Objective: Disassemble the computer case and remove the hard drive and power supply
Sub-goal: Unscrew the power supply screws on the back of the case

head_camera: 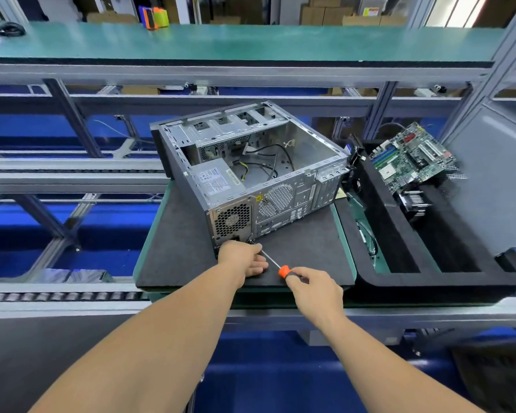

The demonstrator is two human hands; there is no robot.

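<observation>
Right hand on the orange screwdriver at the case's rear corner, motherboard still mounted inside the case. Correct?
Not quite. The motherboard is out, lying in the black tray right of the case, per the head view. The right hand does hold the screwdriver.

Left hand (242, 259), right hand (314, 289): bare; forearms bare (sleeves out of view); nothing worn.

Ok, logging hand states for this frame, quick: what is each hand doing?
Left hand: pinches the screwdriver shaft near its tip, at the computer case.
Right hand: grips the screwdriver handle.
</observation>
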